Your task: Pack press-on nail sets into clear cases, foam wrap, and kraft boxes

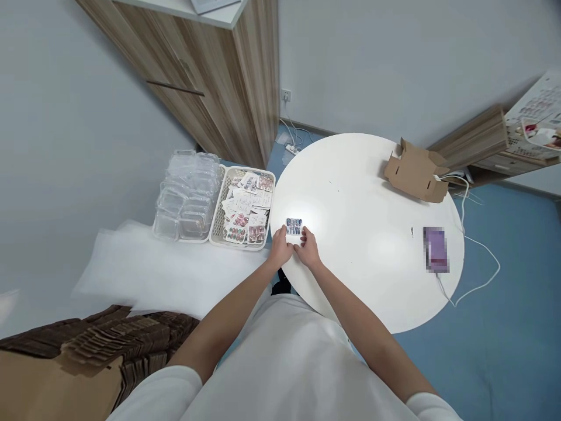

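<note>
Card (pixel 294 227) of shiny blue pieces: between our hands, over left end of white table (pixel 350 204) | left hand (pixel 280 248): nearly closed, pinching its left edge | right hand (pixel 308 248): half curled, holding its right edge | step: we judge we are looking it over | next move: seems to call for light, level grip

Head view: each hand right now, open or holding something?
Left hand: closed, holding the left side of a small white rectangular card bearing shiny blue pieces.
Right hand: closed, holding the same card's lower right.
</note>
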`<state>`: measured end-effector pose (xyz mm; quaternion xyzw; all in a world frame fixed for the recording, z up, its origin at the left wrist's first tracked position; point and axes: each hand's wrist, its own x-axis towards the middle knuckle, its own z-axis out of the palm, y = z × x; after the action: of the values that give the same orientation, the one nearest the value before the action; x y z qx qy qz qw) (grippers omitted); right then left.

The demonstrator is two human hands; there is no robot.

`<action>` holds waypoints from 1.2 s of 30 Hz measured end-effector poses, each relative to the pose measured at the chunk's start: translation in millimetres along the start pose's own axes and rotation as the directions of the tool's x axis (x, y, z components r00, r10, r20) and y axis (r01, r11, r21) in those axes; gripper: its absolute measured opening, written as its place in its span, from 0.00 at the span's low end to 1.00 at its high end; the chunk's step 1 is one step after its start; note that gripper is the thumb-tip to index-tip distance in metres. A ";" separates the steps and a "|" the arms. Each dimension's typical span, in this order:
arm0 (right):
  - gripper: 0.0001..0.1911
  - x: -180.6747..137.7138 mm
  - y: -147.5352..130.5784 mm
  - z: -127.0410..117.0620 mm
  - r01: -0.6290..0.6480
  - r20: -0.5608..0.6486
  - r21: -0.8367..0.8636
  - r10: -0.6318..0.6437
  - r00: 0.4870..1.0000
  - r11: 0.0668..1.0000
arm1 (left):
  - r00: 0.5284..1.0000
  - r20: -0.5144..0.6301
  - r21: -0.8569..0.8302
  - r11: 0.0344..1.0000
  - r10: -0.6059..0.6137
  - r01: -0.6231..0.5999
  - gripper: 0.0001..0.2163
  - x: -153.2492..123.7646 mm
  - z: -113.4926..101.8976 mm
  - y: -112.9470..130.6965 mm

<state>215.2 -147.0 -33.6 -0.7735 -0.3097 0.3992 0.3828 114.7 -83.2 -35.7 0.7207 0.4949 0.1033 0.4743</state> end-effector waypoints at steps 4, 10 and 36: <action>0.39 -3.9 2.9 -2.3 0.045 0.032 0.004 -0.045 0.998 0.999 | 1.000 -0.013 -0.006 1.000 0.023 -0.023 0.31 -5.4 4.1 -2.3; 0.41 -14.3 11.1 -10.1 0.106 0.132 0.052 -0.112 0.985 0.993 | 0.998 -0.065 -0.034 0.999 0.012 -0.015 0.33 -19.6 13.5 -3.6; 0.14 -104.0 21.9 -3.5 0.097 0.460 0.184 -0.173 0.871 0.978 | 0.973 -0.114 -0.083 0.978 -0.202 0.193 0.21 -191.6 -49.6 -22.8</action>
<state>171.0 -241.1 -11.0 -0.5970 -0.4152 0.5707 0.3814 -23.7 -208.5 34.0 0.6428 0.5883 0.1171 0.4764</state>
